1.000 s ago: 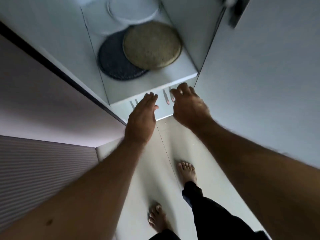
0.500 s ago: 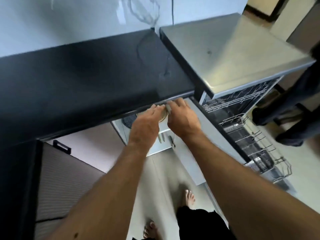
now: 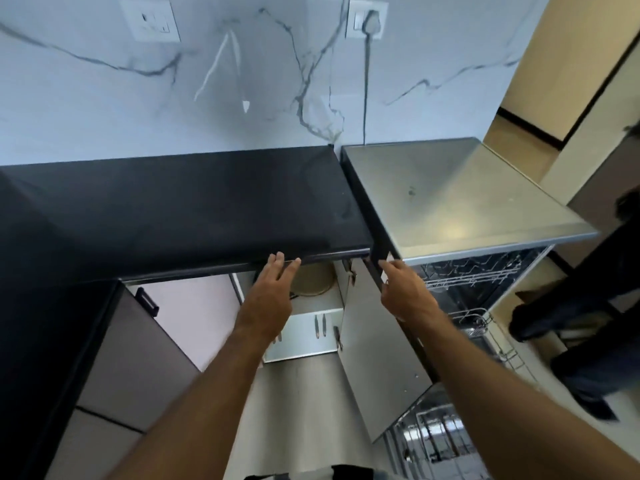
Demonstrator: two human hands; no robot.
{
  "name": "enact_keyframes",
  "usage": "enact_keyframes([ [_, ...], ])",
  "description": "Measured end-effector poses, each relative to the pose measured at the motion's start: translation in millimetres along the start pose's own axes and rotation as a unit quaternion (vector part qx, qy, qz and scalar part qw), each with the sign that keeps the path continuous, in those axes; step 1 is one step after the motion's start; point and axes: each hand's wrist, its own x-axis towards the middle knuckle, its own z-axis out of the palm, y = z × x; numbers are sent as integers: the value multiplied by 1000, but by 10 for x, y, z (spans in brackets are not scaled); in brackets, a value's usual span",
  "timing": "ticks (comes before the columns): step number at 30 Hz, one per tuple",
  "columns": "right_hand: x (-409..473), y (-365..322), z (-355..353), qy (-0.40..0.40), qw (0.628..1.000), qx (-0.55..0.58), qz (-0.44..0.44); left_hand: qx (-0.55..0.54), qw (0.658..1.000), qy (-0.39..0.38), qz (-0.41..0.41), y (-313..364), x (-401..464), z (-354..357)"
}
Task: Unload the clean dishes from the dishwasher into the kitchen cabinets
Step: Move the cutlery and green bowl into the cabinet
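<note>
2 hands — left (image 3: 268,299), right (image 3: 403,289) — released, fingers straight, before the open cabinet (image 3: 304,336); dishwasher (image 3: 460,199) rightward.

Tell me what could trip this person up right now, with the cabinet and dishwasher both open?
1. The open cabinet door juts out between the arms; the right hand swinging toward the dishwasher rack could knock its edge.
2. The pulled-out rack sits low beside the legs, so a step right might bump it.
3. The tan plate lies near the shelf front under the left hand; a careless brush could shift it.
</note>
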Motion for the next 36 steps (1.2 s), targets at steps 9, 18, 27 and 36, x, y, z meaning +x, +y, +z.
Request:
enact_keyframes([
  [9,-153,492,377,-151,985,6,87,4,997,-25,-79,285,-256,241],
  [18,-8,450,386,-147,980,6,132,-24,990,-69,-124,456,-684,565],
  [27,14,-336,653,-212,972,27,96,-21,975,-159,-153,365,-681,546],
  [36,428,-1343,1115,-170,980,64,83,141,968,-185,-95,-501,-369,239],
])
